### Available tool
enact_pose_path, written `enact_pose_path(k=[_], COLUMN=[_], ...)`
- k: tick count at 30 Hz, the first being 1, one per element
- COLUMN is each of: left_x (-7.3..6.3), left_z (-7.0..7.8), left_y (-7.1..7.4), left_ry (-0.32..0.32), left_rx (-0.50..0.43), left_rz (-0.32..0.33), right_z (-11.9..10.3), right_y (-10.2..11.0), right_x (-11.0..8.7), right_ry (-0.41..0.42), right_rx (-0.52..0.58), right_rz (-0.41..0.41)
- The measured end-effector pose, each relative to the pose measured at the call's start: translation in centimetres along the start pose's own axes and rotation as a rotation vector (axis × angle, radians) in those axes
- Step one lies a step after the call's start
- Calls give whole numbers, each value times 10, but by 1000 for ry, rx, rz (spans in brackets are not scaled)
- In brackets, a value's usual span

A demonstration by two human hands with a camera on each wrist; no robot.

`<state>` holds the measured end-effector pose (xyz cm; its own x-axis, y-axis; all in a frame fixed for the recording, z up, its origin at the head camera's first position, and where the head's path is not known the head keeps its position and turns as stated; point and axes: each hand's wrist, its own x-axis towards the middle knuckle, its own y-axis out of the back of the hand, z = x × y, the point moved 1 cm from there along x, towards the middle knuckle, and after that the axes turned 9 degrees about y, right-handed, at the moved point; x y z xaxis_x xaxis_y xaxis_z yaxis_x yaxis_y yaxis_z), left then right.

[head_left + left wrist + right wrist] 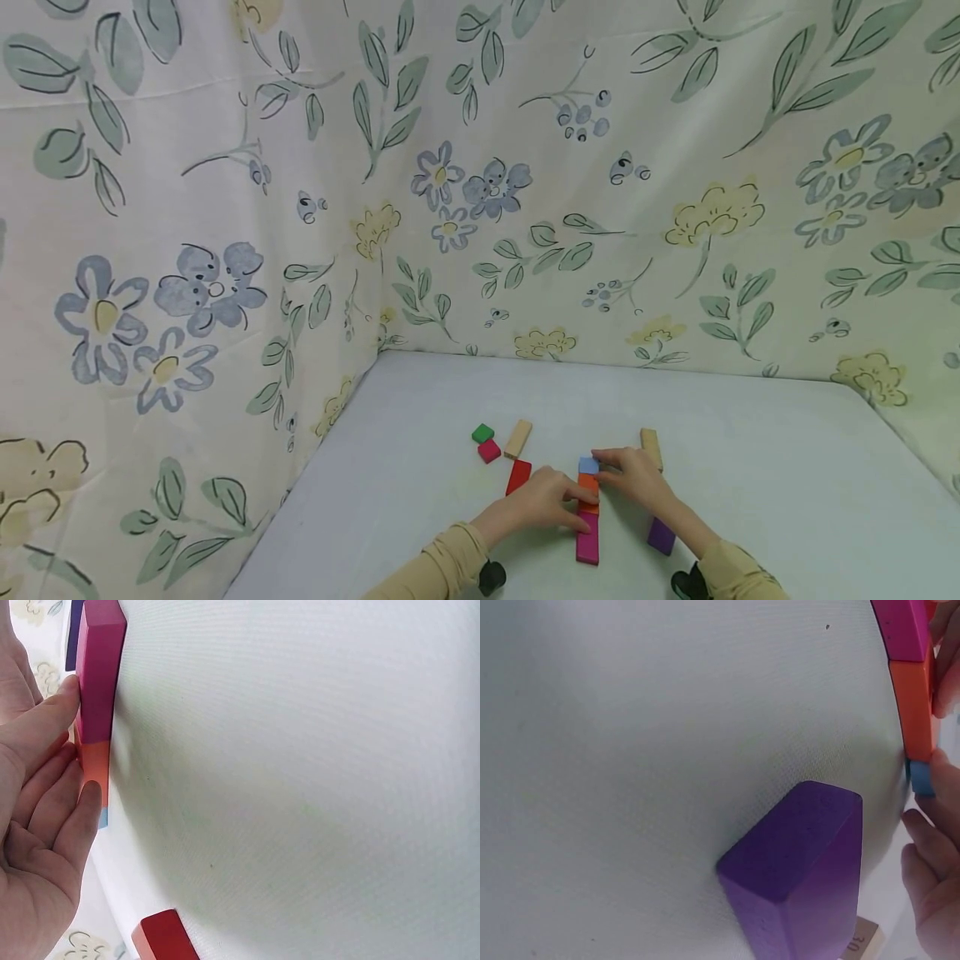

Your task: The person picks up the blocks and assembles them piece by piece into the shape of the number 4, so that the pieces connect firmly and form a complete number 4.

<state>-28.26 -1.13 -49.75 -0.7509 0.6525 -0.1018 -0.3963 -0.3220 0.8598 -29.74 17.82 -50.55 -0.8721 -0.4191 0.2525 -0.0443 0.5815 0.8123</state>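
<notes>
A straight row on the table consists of a magenta block (pixel 588 548), an orange block (pixel 588 481) and a small light-blue block (pixel 588 465), end to end. My left hand (pixel 542 500) lies along the row's left side. Its thumb touches the magenta block (pixel 101 675), and a fingertip rests against the orange block (pixel 96 761). At the far end, my right hand (pixel 637 479) has its thumb and index finger at the light-blue block (pixel 921 778), pinching it beside the orange block (pixel 915 709).
Right of the row lie a purple block (pixel 661 536) and a plain wooden block (pixel 650 446). On the left are a red block (pixel 518 477), another wooden block (pixel 518 438), a small green block (pixel 482 433) and a small crimson block (pixel 489 451). Floral cloth (pixel 570 292) hangs behind the white table (pixel 750 433).
</notes>
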Motion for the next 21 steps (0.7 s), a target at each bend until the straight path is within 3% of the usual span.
enact_pose_path(k=[10,21], left_x=[-1,0], left_z=[2,2], left_y=[2,2], left_ry=[13,7], left_rx=[-8,11], left_rz=[-18,-8], right_z=[-1,-5], right_y=[1,2], right_x=[0,-3], right_ry=[11,-35], right_rx=[4,13], right_rz=[-12,-9])
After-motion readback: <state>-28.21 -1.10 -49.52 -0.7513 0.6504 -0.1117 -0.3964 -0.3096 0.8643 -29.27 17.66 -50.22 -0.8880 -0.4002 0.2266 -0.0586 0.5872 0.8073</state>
